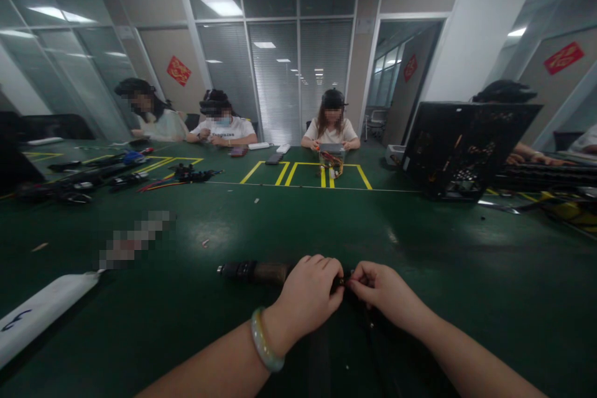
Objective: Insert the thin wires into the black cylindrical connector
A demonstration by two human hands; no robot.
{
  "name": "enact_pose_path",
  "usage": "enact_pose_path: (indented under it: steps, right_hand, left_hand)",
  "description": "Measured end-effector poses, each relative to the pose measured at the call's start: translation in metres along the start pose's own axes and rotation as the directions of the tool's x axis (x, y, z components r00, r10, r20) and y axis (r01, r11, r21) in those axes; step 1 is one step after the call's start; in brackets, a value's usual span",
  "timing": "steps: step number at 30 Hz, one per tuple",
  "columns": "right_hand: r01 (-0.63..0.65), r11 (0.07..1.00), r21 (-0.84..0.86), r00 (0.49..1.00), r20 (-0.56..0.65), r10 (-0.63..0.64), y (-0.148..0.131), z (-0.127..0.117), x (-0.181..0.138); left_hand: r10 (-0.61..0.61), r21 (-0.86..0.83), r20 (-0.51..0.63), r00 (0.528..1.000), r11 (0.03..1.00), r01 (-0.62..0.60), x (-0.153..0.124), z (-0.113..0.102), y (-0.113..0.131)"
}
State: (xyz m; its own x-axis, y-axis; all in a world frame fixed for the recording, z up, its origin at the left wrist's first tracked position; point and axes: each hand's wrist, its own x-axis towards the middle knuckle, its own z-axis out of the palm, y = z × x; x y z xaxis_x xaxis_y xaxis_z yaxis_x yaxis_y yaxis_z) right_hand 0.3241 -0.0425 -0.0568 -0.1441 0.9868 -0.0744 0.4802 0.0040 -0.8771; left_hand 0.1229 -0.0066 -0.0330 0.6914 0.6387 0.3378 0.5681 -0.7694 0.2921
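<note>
On the green table in front of me lies a dark, slim tool (268,272) that looks like an electric screwdriver, its metal tip pointing left. My left hand (311,292), with a jade-coloured bangle (267,341) at the wrist, is closed over the tool's right part and hides it. Close beside its fingertips, my right hand (385,291) is pinched at the tool's right end. Whatever sits between those fingers is too small and dark to make out. A thin dark cord (372,325) runs down toward me below the right hand.
At left lies a white power strip (46,308). Bundled cables (186,173) lie farther back on the left. A black computer case (459,149) stands at right. Across the green table (289,224), several people sit, one (331,127) handling a grey box with coloured wires (332,161).
</note>
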Motion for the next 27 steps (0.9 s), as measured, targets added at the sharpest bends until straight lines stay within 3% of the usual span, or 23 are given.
enact_pose_path:
  steps: [27]
  right_hand:
    - [0.042, 0.999, -0.017, 0.999, -0.029, -0.042, -0.0011, 0.0020, -0.0005]
  left_hand:
    - [0.017, 0.038, 0.016, 1.000, 0.999, -0.018, 0.0005, 0.0017, -0.0023]
